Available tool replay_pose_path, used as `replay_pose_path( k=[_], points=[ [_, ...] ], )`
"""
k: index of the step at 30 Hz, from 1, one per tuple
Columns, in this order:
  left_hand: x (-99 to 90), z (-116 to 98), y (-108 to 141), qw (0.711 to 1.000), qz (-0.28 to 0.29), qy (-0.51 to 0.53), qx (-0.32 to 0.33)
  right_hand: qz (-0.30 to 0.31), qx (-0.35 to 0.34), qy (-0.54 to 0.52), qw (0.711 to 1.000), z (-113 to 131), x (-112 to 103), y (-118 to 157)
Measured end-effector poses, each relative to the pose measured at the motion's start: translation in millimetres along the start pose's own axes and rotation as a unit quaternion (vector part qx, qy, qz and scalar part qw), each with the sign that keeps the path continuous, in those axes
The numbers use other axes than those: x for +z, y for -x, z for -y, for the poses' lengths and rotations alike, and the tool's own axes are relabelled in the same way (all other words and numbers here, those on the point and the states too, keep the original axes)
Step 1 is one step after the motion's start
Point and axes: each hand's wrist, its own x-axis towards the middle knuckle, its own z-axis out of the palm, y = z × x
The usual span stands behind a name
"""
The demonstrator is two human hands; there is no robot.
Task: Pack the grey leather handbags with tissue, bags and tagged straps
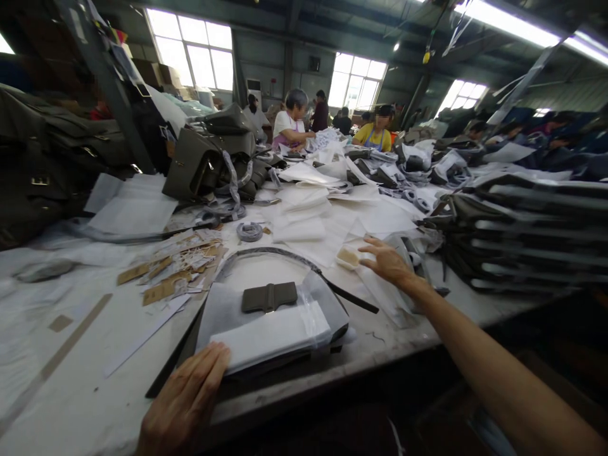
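A dark grey-green handbag (199,320) lies flat before me near the table's front edge, partly covered by thin white foam sheet. Across its lower part runs a folded white foam strip (266,339), with clear tape at its right end. Above the strip shows a dark closure tab (269,296). The wrapped handle (273,251) arches away from me. My left hand (194,380) rests with outstretched fingers on the strip's left end. Reaching out to the right, my right hand (387,261) has its fingers extended beside a small translucent packet with a beige piece (348,256); contact is unclear.
Cardboard tags (164,288) with strings lie left of the bag. A wrapped coil (249,232) and loose white sheets (304,209) are beyond it. Stacked dark bags (527,234) stand at right, more bags (194,164) at left. Several people work across the table.
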Motion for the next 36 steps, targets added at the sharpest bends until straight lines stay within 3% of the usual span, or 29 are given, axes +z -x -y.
replay_pose_path(
  k=[2, 5, 9, 12, 14, 23, 28, 30, 32, 34, 36],
  points=[
    [-0.5, 1.3, 0.3, 1.000, -0.011, 0.002, 0.006, -0.036, 0.052, -0.021, 0.998, -7.4, -20.6, 17.0],
    [0.7, 1.4, 0.4, 1.000, -0.019, 0.002, 0.006, -0.022, 0.122, 0.026, 0.992, -10.5, -35.5, 50.0],
    [2.3, -0.1, -0.3, 1.000, -0.022, -0.003, 0.008, 0.082, 0.202, 0.078, 0.973, -1.7, -21.9, 84.9],
    [2.4, -1.5, -1.1, 1.000, -0.030, -0.004, 0.004, 0.149, 0.212, 0.093, 0.961, 5.3, -7.5, 95.3],
    [2.6, -1.9, -1.0, 0.999, -0.036, -0.004, 0.002, 0.159, 0.213, 0.092, 0.960, 7.2, -4.7, 96.4],
    [5.3, -3.3, 1.7, 0.999, -0.041, -0.010, -0.011, 0.108, 0.212, 0.104, 0.966, 5.1, -32.3, 95.1],
    [3.9, -9.8, 0.6, 0.998, -0.053, 0.007, -0.034, -0.052, 0.082, 0.163, 0.982, 10.0, -64.1, 100.4],
    [4.5, -11.3, 1.7, 0.998, -0.049, 0.010, -0.044, -0.092, 0.050, 0.110, 0.988, 26.4, -82.7, 102.9],
    [5.1, -12.5, 3.1, 0.998, -0.044, 0.012, -0.053, -0.065, 0.026, -0.004, 0.998, 59.7, -102.4, 109.2],
    [5.4, -13.7, 4.1, 0.997, -0.044, 0.014, -0.058, 0.047, -0.047, -0.142, 0.988, 108.7, -120.1, 120.8],
    [5.8, -14.7, 4.5, 0.997, -0.047, 0.015, -0.060, 0.234, -0.149, -0.244, 0.929, 165.6, -132.5, 135.6]
  ],
)
